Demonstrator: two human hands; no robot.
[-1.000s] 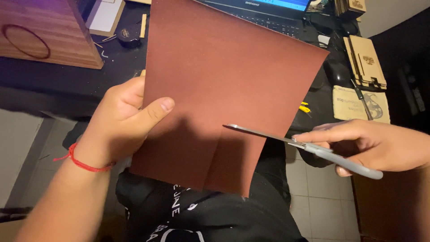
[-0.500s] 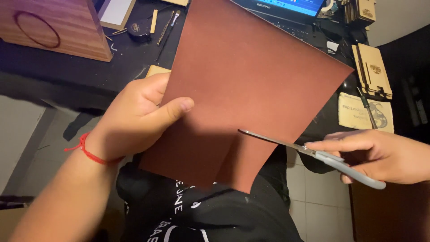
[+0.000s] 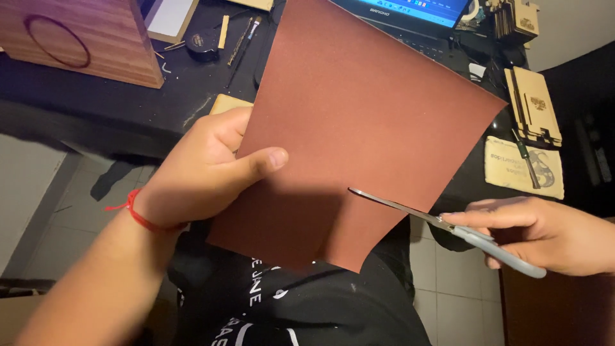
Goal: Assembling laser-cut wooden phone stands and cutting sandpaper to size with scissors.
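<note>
A large reddish-brown sheet [image 3: 365,122], like sandpaper or card, is held up over my lap in front of a dark table. My left hand [image 3: 205,170], with a red string at the wrist, grips its left edge, thumb on the front. My right hand [image 3: 544,234] holds grey-handled scissors [image 3: 442,224] at the right. Their blades lie against the sheet's lower right edge, the tip over the sheet's lower middle.
A wooden box [image 3: 77,38] with a drawn circle stands on the dark table [image 3: 128,109] at top left. A laptop [image 3: 416,13] is behind the sheet. Thin wooden cut-out pieces [image 3: 532,102] and a tan pouch [image 3: 522,166] lie at right. Tiled floor shows below.
The sheet and my left hand have shifted right and slightly up in view. The scissors stay at the lower right edge, their blade reaching a little further in.
</note>
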